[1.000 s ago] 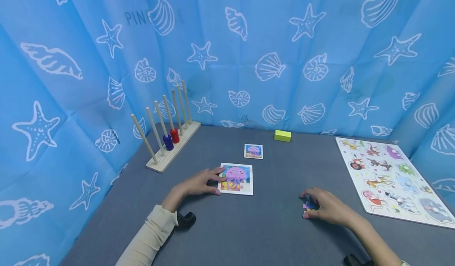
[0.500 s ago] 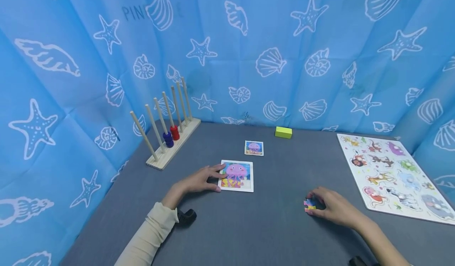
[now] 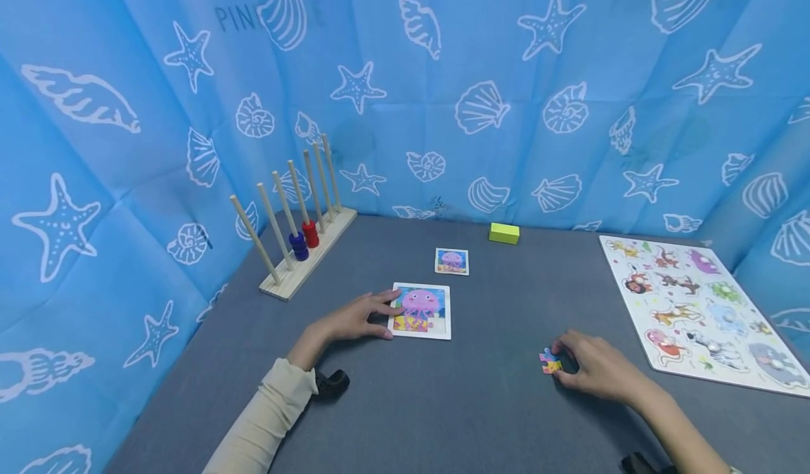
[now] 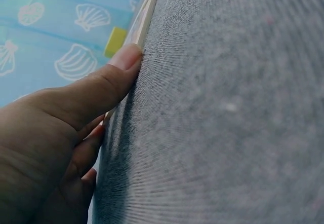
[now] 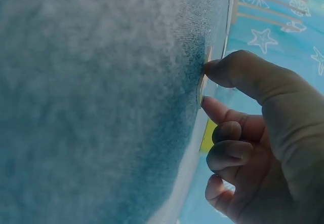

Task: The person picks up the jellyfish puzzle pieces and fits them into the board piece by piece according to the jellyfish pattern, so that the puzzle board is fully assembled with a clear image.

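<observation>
Piece: I see one loose puzzle piece (image 3: 550, 361) flat on the table (image 3: 481, 418), right of the frame, well apart from it.
Right hand (image 3: 598, 370): my thumb and forefinger pinch the piece's edge; the other fingers curl.
Left hand (image 3: 354, 319): fingers lie nearly straight on the frame's left edge, thumb against its side.
Frame (image 3: 420, 311): one jellyfish puzzle, front centre.
Card (image 3: 452, 261): one, just behind the frame.
Block (image 3: 503, 233): one, yellow-green, at the back.
Rack (image 3: 297, 249): six pegs, two bead stacks, one red, one blue.
Board (image 3: 696, 312): one animal board, far right.
</observation>
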Available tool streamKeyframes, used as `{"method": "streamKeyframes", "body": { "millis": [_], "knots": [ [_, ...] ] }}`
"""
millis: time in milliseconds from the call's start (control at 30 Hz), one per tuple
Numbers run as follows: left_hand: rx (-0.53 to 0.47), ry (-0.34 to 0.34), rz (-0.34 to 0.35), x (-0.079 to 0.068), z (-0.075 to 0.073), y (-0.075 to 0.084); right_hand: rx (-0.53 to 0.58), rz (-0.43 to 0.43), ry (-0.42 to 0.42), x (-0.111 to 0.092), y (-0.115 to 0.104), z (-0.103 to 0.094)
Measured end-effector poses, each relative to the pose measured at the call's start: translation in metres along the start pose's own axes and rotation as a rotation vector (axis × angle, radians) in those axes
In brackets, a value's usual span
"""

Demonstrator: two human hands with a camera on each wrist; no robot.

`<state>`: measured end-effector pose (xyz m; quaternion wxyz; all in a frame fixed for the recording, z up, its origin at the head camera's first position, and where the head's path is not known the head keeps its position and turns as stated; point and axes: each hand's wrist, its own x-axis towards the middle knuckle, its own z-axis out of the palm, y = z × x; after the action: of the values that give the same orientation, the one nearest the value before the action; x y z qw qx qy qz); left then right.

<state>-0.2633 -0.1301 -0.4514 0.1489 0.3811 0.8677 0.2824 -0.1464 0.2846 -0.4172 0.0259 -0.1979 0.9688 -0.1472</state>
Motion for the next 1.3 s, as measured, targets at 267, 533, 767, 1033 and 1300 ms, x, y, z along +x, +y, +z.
{"method": "streamKeyframes", "body": {
  "millis": [267, 533, 767, 1033, 1300],
  "knots": [
    [-0.001, -0.003, 0.002, 0.000, 0.000, 0.001, -0.104, -0.082, 0.013, 0.017, -0.012, -0.003],
    [0.005, -0.012, -0.013, 0.000, 0.002, 0.002, -0.081, -0.179, 0.045, 0.066, -0.038, 0.002],
    [0.008, -0.004, 0.000, 0.001, 0.000, 0.001, -0.064, -0.280, 0.073, 0.110, -0.071, 0.021],
    [-0.002, -0.009, -0.007, 0.001, 0.001, 0.000, 0.034, -0.284, 0.042, 0.124, -0.092, 0.037],
    [-0.005, -0.013, -0.006, 0.002, 0.000, -0.001, 0.252, -0.216, 0.002, 0.126, -0.088, 0.046]
  ]
}}
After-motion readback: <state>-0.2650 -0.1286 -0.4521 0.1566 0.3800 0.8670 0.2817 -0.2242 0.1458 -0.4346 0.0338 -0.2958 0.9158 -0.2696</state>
